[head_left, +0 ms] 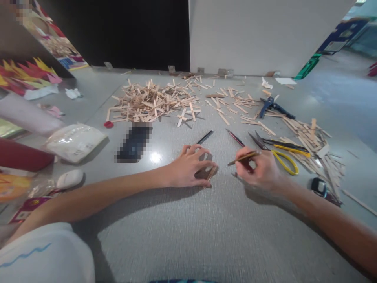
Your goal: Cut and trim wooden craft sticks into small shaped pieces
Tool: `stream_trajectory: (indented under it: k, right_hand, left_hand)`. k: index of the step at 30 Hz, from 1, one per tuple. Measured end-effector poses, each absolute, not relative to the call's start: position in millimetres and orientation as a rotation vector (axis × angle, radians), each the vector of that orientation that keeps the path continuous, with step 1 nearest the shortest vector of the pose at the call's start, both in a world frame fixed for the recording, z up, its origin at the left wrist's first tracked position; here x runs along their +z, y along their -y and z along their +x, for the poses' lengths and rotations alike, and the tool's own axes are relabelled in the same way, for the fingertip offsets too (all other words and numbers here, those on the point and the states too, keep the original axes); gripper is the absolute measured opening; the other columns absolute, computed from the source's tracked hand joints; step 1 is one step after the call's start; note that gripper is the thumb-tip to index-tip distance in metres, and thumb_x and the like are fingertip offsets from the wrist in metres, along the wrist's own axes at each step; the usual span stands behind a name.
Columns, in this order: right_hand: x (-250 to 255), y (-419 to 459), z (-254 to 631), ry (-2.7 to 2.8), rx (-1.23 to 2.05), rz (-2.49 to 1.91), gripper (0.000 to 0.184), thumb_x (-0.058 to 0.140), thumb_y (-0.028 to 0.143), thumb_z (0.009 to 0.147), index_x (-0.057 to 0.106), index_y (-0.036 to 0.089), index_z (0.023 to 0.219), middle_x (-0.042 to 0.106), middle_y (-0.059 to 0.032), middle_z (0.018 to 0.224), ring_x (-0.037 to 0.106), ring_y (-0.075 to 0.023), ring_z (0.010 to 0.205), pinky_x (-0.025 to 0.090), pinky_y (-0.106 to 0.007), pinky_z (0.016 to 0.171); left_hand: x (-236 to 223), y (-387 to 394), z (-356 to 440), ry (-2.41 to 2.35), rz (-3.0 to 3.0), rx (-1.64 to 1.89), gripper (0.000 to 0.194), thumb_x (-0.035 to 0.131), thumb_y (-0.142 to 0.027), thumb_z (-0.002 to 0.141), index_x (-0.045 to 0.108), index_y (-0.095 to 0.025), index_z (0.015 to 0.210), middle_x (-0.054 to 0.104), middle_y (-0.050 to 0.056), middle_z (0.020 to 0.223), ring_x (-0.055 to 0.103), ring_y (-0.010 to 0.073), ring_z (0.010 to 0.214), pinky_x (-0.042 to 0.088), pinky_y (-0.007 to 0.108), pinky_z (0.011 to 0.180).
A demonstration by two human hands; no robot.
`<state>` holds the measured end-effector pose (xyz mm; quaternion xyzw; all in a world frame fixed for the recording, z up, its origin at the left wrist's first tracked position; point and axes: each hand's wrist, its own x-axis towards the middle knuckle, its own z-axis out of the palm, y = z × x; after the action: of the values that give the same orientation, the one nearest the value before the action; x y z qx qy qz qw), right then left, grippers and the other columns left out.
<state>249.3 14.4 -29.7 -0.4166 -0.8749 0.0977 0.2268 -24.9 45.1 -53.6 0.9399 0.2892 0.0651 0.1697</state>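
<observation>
My left hand [188,167] rests on the grey table, its thumb and forefinger pinching a small wooden stick piece [211,174]. Just across from it, my right hand [262,171] is closed around a slim, brownish pointed tool [244,157], held like a pen with its tip toward the left hand. Blur hides the tool's exact kind. A dark pen [205,136] lies behind my left hand. Another slim pen-like tool [235,137], dark and red, lies behind my right hand. Yellow-handled cutters [284,159] sit beside the right hand.
A heap of wooden sticks [153,100] spreads at the back, with more sticks [312,137] at right. Blue-handled pliers [269,106] and a tape measure [319,186] lie rightward. A blurred dark phone-like object [134,143], plastic packet [75,142] and white mouse [70,179] are left.
</observation>
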Motion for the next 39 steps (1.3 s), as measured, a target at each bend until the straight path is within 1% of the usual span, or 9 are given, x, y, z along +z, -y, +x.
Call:
stream_trajectory:
  k: [4, 7, 13, 17, 21, 26, 30, 35, 39]
  right_hand:
    - [-36, -7, 237, 2.329, 0.434, -1.162, 0.010, 0.051, 0.029, 0.091, 0.053, 0.026, 0.081, 0.063, 0.0001, 0.063, 0.055, -0.0157, 0.050, 0.045, -0.030, 0.052]
    - [-39, -8, 234, 2.336, 0.548, -1.151, 0.008, 0.053, 0.028, 0.087, 0.054, 0.026, 0.079, 0.061, 0.0017, 0.060, 0.052, -0.0147, 0.047, 0.044, -0.030, 0.051]
    - [-36, -7, 234, 2.256, 0.798, -1.083, 0.018, 0.055, 0.027, 0.096, 0.071, 0.022, 0.090, 0.069, 0.0013, 0.061, 0.061, -0.0149, 0.049, 0.047, -0.029, 0.053]
    - [-40, 1, 226, 1.942, 1.109, -1.140, 0.026, 0.071, 0.039, 0.095, 0.064, 0.023, 0.076, 0.066, 0.0034, 0.056, 0.059, -0.0127, 0.044, 0.044, -0.024, 0.044]
    - [-44, 3, 218, 1.673, 1.451, -1.224, 0.035, 0.072, 0.053, 0.096, 0.066, 0.021, 0.082, 0.070, 0.0003, 0.063, 0.066, -0.0142, 0.048, 0.051, -0.024, 0.044]
    - [-47, 0, 218, 1.615, 1.515, -1.232, 0.055, 0.066, 0.071, 0.095, 0.072, 0.018, 0.081, 0.070, -0.0025, 0.060, 0.067, -0.0138, 0.045, 0.052, -0.023, 0.041]
    - [-48, -3, 219, 1.593, 1.592, -1.232, 0.045, 0.076, 0.062, 0.092, 0.076, 0.017, 0.083, 0.074, -0.0045, 0.064, 0.071, -0.0144, 0.052, 0.055, -0.022, 0.045]
    - [-48, -7, 220, 1.606, 1.649, -1.210, 0.043, 0.084, 0.061, 0.083, 0.075, 0.019, 0.081, 0.075, -0.0040, 0.062, 0.071, -0.0173, 0.052, 0.057, -0.027, 0.046]
    - [-47, -6, 218, 1.855, 1.429, -1.217, 0.040, 0.069, 0.047, 0.098, 0.063, 0.022, 0.068, 0.065, 0.0022, 0.053, 0.057, -0.0108, 0.043, 0.044, -0.023, 0.043]
  left_hand:
    - [-57, -45, -24, -0.802, 2.646, 0.159, 0.064, 0.077, -0.067, 0.092, 0.067, -0.037, 0.147, 0.050, 0.016, 0.156, 0.038, 0.0487, 0.147, 0.032, 0.067, 0.116]
    - [-58, -45, -23, -0.789, 2.642, 0.148, 0.064, 0.077, -0.062, 0.094, 0.065, -0.034, 0.150, 0.050, 0.018, 0.157, 0.039, 0.0489, 0.148, 0.030, 0.069, 0.117]
    - [-63, -43, -22, -0.739, 2.596, 0.227, 0.067, 0.075, -0.066, 0.093, 0.063, -0.036, 0.153, 0.046, 0.018, 0.160, 0.037, 0.0460, 0.152, 0.034, 0.066, 0.119]
    - [-64, -41, -21, -0.755, 2.548, 0.238, 0.069, 0.076, -0.067, 0.092, 0.063, -0.037, 0.152, 0.044, 0.017, 0.163, 0.037, 0.0460, 0.152, 0.035, 0.067, 0.121]
    - [-61, -40, -19, -0.774, 2.519, 0.214, 0.069, 0.079, -0.066, 0.091, 0.064, -0.038, 0.152, 0.045, 0.016, 0.162, 0.036, 0.0462, 0.153, 0.034, 0.068, 0.122]
    - [-60, -41, -19, -0.778, 2.492, 0.208, 0.071, 0.079, -0.068, 0.090, 0.064, -0.038, 0.152, 0.045, 0.015, 0.162, 0.035, 0.0447, 0.154, 0.034, 0.066, 0.124]
    - [-61, -42, -20, -0.787, 2.475, 0.213, 0.068, 0.079, -0.071, 0.088, 0.068, -0.039, 0.147, 0.045, 0.012, 0.162, 0.035, 0.0437, 0.154, 0.034, 0.065, 0.125]
    - [-59, -42, -19, -0.797, 2.490, 0.218, 0.071, 0.080, -0.069, 0.087, 0.066, -0.038, 0.149, 0.047, 0.014, 0.160, 0.036, 0.0433, 0.153, 0.035, 0.065, 0.123]
    - [-57, -42, -18, -0.800, 2.474, 0.192, 0.074, 0.081, -0.069, 0.087, 0.065, -0.035, 0.151, 0.047, 0.015, 0.159, 0.035, 0.0449, 0.153, 0.034, 0.066, 0.124]
